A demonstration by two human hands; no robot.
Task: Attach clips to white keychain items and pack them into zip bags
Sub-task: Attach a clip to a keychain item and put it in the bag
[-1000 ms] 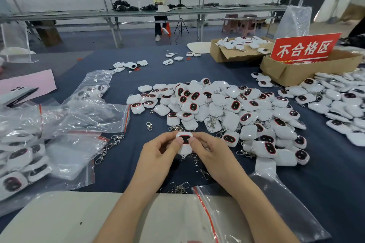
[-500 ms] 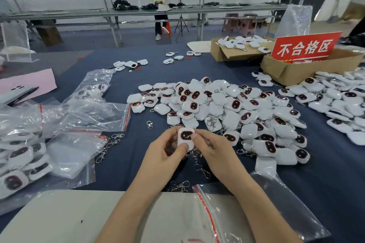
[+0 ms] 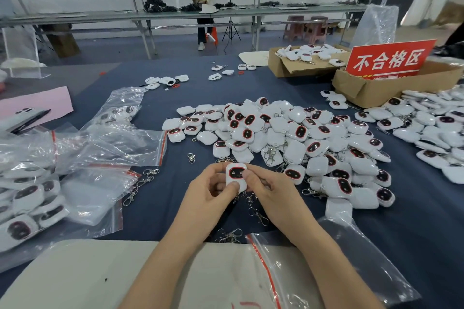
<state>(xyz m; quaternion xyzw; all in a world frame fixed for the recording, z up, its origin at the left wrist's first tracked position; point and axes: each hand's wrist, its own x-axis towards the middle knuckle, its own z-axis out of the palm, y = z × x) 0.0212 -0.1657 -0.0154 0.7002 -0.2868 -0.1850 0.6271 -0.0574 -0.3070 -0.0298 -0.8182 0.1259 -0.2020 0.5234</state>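
A white keychain item (image 3: 236, 175) with a dark red-rimmed screen is held upright between both hands over the dark blue table. My left hand (image 3: 207, 192) grips its left and lower edge with the thumb on its lower face. My right hand (image 3: 267, 189) pinches its right side. Metal clips (image 3: 256, 213) lie on the cloth just under my hands, and others (image 3: 140, 184) lie to the left. A large pile of white keychain items (image 3: 288, 138) spreads behind and to the right. An empty zip bag (image 3: 326, 266) lies under my right forearm.
Zip bags (image 3: 105, 143), some filled with keychain items (image 3: 27, 198), cover the left. Cardboard boxes (image 3: 376, 88) with a red sign (image 3: 389, 59) stand at the back right, beside another heap (image 3: 437, 128). A pale board (image 3: 82, 276) lies at the near edge. A person sits far behind.
The keychain item has been raised slightly and turned so its dark screen faces me fully. My hands have shifted a little up and away with it.
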